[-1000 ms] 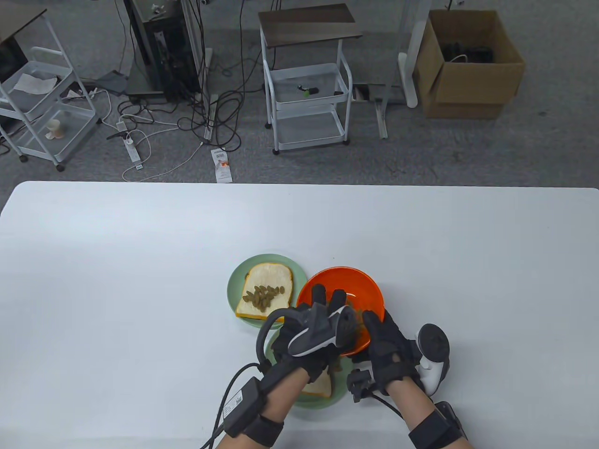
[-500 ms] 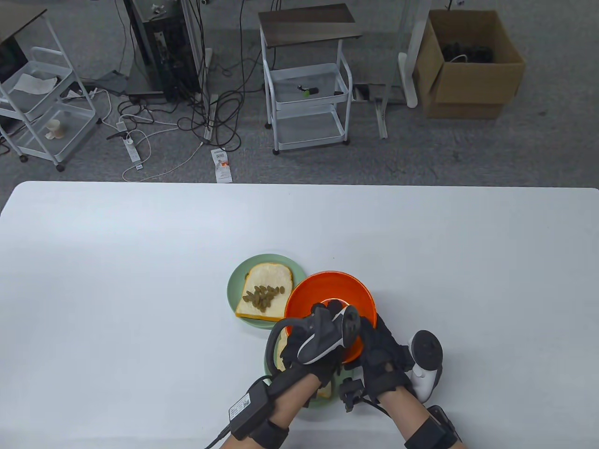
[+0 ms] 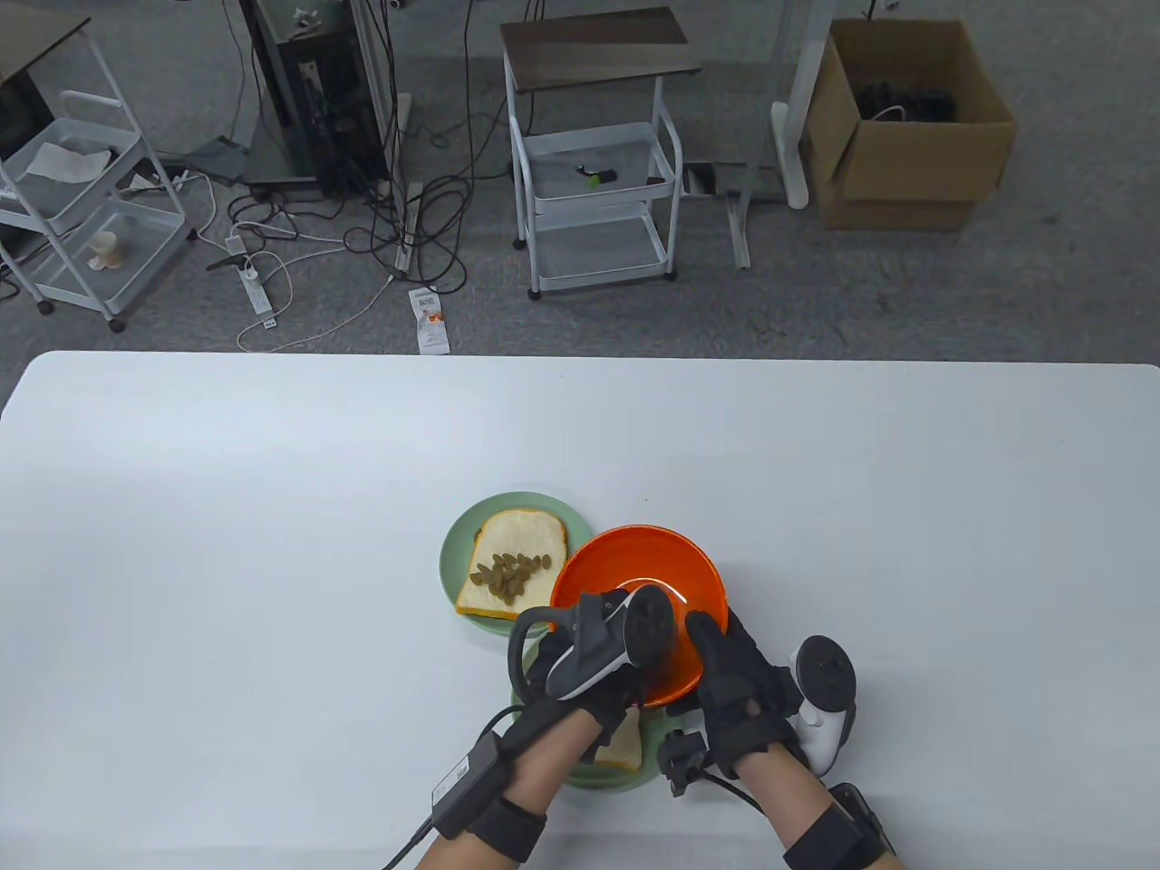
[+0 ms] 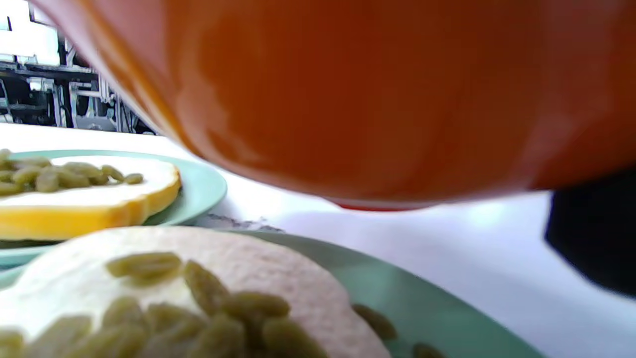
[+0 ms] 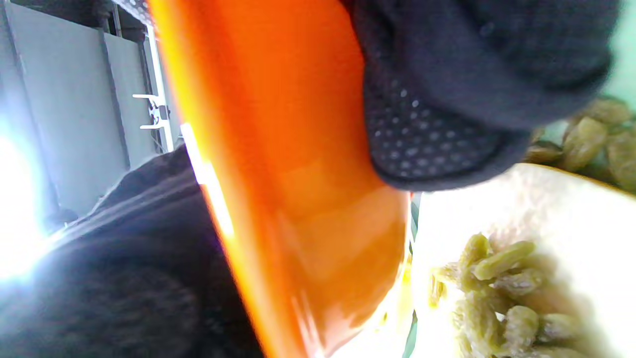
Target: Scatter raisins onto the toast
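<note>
The orange bowl [image 3: 634, 580] is held tilted above the near green plate [image 3: 605, 779], which carries a toast slice [image 3: 622, 749]. My right hand [image 3: 725, 657] grips the bowl's near right rim, with a finger [image 5: 437, 114] on its outer wall [image 5: 288, 164]. My left hand [image 3: 589, 648] is at the bowl's near left rim, its fingers hidden under the tracker. The left wrist view shows the bowl's underside [image 4: 377, 99] over the near toast [image 4: 164, 293], which is covered with green raisins [image 5: 497, 288]. The far toast [image 3: 513, 574] also bears raisins.
The far toast lies on a second green plate [image 3: 453, 553], just left of the bowl and touching the near plate's area. The white table [image 3: 272, 544] stretches wide on both sides. Carts, cables and a cardboard box stand on the floor beyond its far edge.
The bowl has shifted left and toward me and tilted over the near plate. My left fingers have drawn back from inside the bowl to its near rim. The raisins seen in the bowl no longer show.
</note>
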`<state>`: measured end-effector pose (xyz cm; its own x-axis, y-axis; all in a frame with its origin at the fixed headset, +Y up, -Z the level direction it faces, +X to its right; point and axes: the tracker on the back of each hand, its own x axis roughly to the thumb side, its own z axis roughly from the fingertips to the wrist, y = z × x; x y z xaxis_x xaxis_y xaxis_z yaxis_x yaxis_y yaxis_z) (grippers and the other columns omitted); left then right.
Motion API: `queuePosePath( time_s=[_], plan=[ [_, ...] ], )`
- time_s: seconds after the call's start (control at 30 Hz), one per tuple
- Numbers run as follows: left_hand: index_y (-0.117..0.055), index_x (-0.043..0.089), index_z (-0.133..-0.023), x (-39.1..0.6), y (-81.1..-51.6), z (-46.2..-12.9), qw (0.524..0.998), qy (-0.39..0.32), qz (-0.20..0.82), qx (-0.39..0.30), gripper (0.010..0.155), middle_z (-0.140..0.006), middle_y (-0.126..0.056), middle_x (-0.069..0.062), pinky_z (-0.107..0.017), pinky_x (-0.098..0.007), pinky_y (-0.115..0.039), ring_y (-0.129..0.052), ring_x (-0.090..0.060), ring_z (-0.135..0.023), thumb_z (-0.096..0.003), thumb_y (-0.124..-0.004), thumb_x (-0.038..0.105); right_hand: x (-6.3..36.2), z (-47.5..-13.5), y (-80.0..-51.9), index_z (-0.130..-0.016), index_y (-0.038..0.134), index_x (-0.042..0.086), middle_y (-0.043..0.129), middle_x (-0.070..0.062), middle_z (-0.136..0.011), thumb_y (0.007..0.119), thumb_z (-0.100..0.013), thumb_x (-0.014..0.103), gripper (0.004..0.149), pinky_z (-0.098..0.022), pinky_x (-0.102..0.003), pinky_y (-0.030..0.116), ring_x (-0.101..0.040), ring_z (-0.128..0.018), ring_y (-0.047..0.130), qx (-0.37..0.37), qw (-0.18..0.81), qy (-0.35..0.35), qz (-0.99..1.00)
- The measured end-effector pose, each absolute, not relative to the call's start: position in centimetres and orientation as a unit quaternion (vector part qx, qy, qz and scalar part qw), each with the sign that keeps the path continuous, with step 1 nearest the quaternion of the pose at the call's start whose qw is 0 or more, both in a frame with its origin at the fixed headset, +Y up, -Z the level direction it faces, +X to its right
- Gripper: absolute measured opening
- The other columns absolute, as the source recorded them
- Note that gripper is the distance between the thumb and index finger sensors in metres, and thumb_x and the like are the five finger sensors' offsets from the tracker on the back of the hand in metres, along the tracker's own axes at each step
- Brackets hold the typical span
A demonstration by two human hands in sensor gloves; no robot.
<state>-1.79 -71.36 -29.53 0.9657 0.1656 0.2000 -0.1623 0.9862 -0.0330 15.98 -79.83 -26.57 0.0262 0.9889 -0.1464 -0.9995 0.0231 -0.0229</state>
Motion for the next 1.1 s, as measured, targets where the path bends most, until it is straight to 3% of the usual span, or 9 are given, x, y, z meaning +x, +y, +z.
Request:
queuePosePath(
  time_s=[0.33, 0.53, 0.7, 0.93, 1.1],
  plan=[
    [-0.095, 0.037, -0.079, -8.4, -68.8, -31.6, 0.973, -0.025, 0.227, 0.040, 0.043, -0.072, -0.103, 0.007, -0.029, -0.025, -0.101, -0.113, -0.010, -0.033, -0.0380, -0.101, 0.047, 17.2, -27.2, -80.5, -0.103, 0.052, -0.005, 0.077, -0.035, -0.087, 0.068, -0.054, 0.043, 0.070, -0.014, -0.037, 0.092, -0.040, -0.024, 0.104, -0.090, 0.712, 0.040, 0.695],
    [-0.094, 0.037, -0.080, -12.9, -72.0, -33.6, 0.970, 0.053, 0.233, 0.050, 0.043, -0.073, -0.102, 0.005, -0.030, -0.025, -0.101, -0.113, -0.010, -0.034, -0.0384, -0.101, 0.047, 18.6, -28.0, -80.6, -0.103, 0.052, -0.005, 0.077, -0.035, -0.087, 0.068, -0.054, 0.043, 0.070, -0.014, -0.037, 0.092, -0.040, -0.024, 0.104, -0.113, 0.706, 0.017, 0.698],
    [-0.093, 0.038, -0.081, -13.8, -74.0, -34.7, 0.983, 0.082, 0.162, 0.039, 0.043, -0.075, -0.101, 0.007, -0.034, -0.026, -0.100, -0.113, -0.010, -0.038, -0.0393, -0.100, 0.047, 19.7, -28.5, -80.8, -0.103, 0.053, -0.005, 0.077, -0.036, -0.087, 0.069, -0.054, 0.043, 0.070, -0.014, -0.038, 0.092, -0.040, -0.024, 0.104, -0.133, 0.701, 0.000, 0.700],
    [-0.085, 0.042, -0.090, -13.6, -74.6, -35.5, 0.985, 0.074, 0.124, 0.093, 0.046, -0.091, -0.093, 0.008, -0.053, -0.030, -0.096, -0.109, -0.011, -0.065, -0.0445, -0.091, 0.047, 20.0, -28.7, -80.7, -0.103, 0.053, -0.005, 0.077, -0.036, -0.086, 0.069, -0.054, 0.044, 0.071, -0.014, -0.038, 0.091, -0.041, -0.025, 0.103, -0.134, 0.700, -0.005, 0.702],
    [-0.080, 0.043, -0.096, -13.9, -74.6, -35.4, 0.986, 0.054, 0.142, 0.072, 0.048, -0.100, -0.088, 0.010, -0.065, -0.042, -0.086, -0.099, -0.019, -0.085, -0.0476, -0.083, 0.048, 19.9, -28.7, -80.7, -0.102, 0.053, -0.005, 0.077, -0.035, -0.087, 0.069, -0.054, 0.044, 0.071, -0.014, -0.038, 0.092, -0.041, -0.025, 0.103, -0.129, 0.699, 0.001, 0.703]
  ],
)
